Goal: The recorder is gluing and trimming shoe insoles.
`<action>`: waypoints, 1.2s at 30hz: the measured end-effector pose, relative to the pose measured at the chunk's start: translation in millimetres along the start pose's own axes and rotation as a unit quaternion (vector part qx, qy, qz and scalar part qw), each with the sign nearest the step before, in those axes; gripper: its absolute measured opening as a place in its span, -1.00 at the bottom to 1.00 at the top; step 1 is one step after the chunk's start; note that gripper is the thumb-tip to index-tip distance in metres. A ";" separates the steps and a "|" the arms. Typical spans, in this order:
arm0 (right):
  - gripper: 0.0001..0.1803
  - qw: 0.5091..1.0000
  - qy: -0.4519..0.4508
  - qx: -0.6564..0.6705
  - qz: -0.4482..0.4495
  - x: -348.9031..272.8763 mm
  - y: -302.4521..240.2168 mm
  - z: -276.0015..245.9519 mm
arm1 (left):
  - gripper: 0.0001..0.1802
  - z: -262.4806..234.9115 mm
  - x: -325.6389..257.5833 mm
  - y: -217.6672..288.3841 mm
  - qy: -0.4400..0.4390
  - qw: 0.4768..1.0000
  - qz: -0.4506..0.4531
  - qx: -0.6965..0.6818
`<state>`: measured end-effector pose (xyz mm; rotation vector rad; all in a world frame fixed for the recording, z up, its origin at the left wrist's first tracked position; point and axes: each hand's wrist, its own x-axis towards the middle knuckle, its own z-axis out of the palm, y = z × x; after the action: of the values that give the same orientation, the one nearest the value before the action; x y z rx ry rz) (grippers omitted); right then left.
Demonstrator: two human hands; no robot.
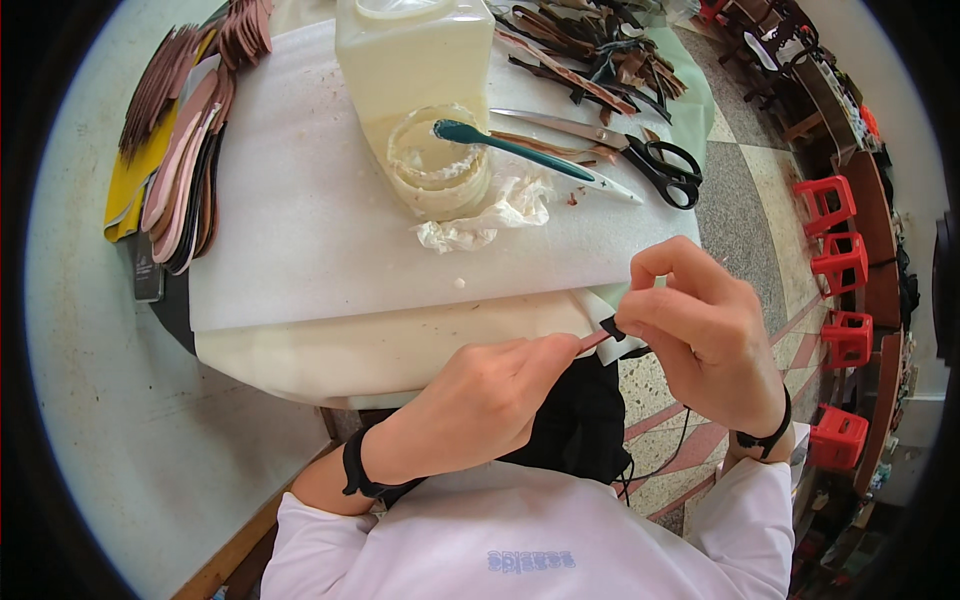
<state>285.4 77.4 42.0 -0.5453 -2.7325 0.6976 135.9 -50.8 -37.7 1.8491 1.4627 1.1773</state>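
Observation:
My left hand (490,400) is closed round a narrow pinkish-brown strip (594,342), most of which its fingers hide. The strip sticks out past the thumb, towards the right. At its end sits a small black piece (612,328), pinched between the thumb and fingers of my right hand (700,325). Both hands are above the near right edge of the table, over my lap. Beyond them a teal and white toothbrush (540,160) lies across the rim of a round tub (440,195) with pale paste in it. Crumpled white tissue (490,220) lies against the tub.
A large translucent plastic container (415,60) stands behind the tub. Black-handled scissors (650,165) lie to its right, below a heap of dark scrap strips (610,60). Stacked pink, brown and black strips (185,170) lie at the left. Red stools (845,340) line the right.

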 end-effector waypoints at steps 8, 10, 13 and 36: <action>-0.79 0.998 -0.019 -0.039 -0.036 -0.9 2.2 -4.7 | -0.61 -5.0 0.7 1.8 -0.005 1.000 0.008 0.013; -0.78 0.998 -0.021 -0.041 -0.043 -0.3 5.0 -6.5 | -0.61 -5.6 0.9 1.5 -0.008 1.000 0.009 0.016; -0.71 0.995 -0.060 -0.038 -0.069 0.2 9.4 -10.5 | -0.60 -5.8 1.7 0.7 -0.003 1.000 0.018 0.020; -0.90 0.970 -0.117 -0.077 -0.201 14.7 15.8 -11.4 | -0.62 -4.5 13.9 24.8 0.044 0.996 -0.066 0.050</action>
<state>280.7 101.0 46.1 0.0756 -2.9964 0.4746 145.5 -45.6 -11.1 1.7535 1.6944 1.1527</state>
